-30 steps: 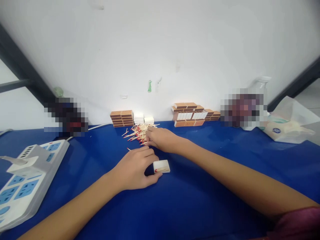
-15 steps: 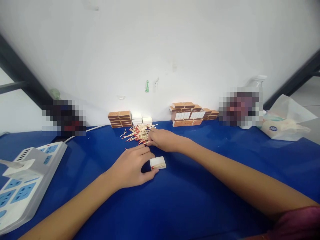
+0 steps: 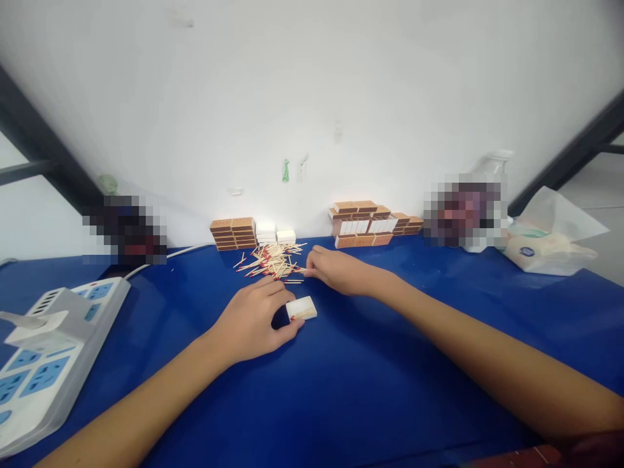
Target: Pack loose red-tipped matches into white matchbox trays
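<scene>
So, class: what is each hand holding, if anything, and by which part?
The left hand holds the white tray at its left end; the right hand seems to pinch matches, number unclear, by their plain ends.

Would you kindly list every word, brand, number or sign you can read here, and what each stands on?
No text can be read with certainty.
Tissue pack: a blue logo, too small to read.
Stacked matchboxes: any print is too small and faint to read.
White tray by the left hand: no lettering seen.
</scene>
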Demonstrator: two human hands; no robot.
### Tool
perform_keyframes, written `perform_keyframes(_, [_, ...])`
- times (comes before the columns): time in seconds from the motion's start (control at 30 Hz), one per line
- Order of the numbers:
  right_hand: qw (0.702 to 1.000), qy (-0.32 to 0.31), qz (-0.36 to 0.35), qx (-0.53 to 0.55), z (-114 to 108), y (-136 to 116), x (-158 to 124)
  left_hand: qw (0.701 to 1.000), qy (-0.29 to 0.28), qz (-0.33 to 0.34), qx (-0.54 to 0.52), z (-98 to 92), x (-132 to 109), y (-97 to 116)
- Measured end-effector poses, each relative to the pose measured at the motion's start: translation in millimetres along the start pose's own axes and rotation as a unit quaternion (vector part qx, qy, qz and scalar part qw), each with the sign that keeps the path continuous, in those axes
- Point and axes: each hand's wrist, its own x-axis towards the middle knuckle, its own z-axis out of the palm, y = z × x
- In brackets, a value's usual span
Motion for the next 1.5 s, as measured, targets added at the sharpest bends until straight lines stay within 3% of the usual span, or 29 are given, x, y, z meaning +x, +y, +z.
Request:
perform_keyframes(0.2, [0.996,-0.003,0.019,0.088,-2.8,11.3,-22.6,1.0,-0.005,-0.014,-0.022,1.3,0.4,0.9])
perform_keyframes(0.47, [0.983,-0.015,-0.025,0.182,-12.8,-8.6,-47.8,0.996,0.002,-0.062,-0.071,5.9,3.1,4.2])
perform_keyframes(0.63, [0.979,-0.036,-0.042,0.195,-12.2,-20.4,-53.1,0.992,0.001,-0.083,-0.091,7.7,3.3,5.5])
perform_keyframes(0.83, [0.975,-0.044,-0.055,0.21,-4.9,-17.1,-51.6,0.988,0.0,-0.097,-0.121,7.0,3.2,5.5])
perform_keyframes(1.5, [0.983,-0.058,-0.04,0.167,4.0,-24.0,-53.6,0.991,-0.003,-0.072,-0.113,9.5,2.7,-0.1])
